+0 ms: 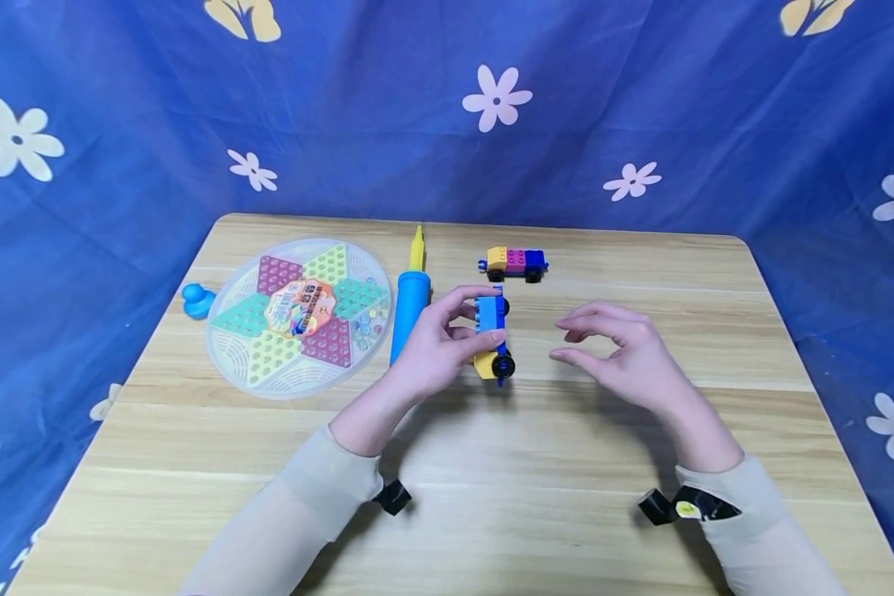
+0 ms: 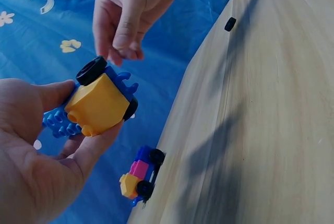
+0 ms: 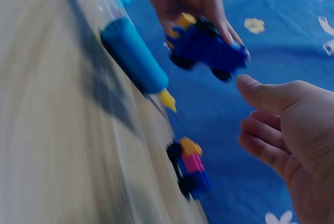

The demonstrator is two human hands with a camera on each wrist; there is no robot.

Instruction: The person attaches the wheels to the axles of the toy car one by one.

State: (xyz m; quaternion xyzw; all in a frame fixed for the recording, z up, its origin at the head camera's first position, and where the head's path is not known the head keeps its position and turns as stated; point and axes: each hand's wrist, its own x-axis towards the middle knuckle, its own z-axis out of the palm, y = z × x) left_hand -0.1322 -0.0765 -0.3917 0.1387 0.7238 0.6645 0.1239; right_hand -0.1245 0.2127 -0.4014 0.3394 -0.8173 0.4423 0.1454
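A toy car (image 1: 489, 331) of blue and yellow blocks on a blue base with black wheels is held on its side by my left hand (image 1: 447, 335), thumb on one side and fingers on the other. Its yellow end block (image 2: 99, 104) faces the left wrist camera. The blue underside (image 3: 209, 46) shows in the right wrist view. To the right of the car, my right hand (image 1: 618, 348) hovers over the table with fingers loosely bent and thumb apart, holding nothing. Beyond stands a second toy car (image 1: 516, 261) with yellow, pink and blue blocks.
A blue pump (image 1: 411, 306) with a yellow nozzle lies left of the held car. Farther left are a round Chinese checkers board (image 1: 298, 319) and a small blue duck-like toy (image 1: 197, 300). A small black piece (image 2: 230, 24) lies on the wooden table (image 1: 551, 513).
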